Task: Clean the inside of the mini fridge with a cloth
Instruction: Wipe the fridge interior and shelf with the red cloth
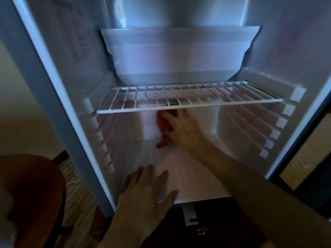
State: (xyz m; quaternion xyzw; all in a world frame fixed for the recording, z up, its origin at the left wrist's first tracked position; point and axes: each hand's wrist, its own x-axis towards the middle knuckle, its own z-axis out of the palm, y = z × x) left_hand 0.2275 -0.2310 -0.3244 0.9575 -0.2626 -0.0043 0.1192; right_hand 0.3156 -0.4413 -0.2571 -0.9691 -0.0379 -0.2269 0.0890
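Note:
The mini fridge [59, 97] stands open in front of me, white inside. My right hand [182, 129] reaches deep under the wire shelf [188, 104] and presses a red cloth [163, 129] against the back wall near the floor of the compartment. The cloth is bunched and partly hidden by the hand; the picture is blurred there. My left hand [148, 190] lies flat with spread fingers on the front of the fridge floor [197, 178], holding nothing.
A translucent plastic tray [177, 56] hangs above the wire shelf. Shelf rails [275, 133] line both side walls. A rounded brown object [35, 194] sits at the lower left. The door hinge bracket [190, 215] shows below the fridge's front edge.

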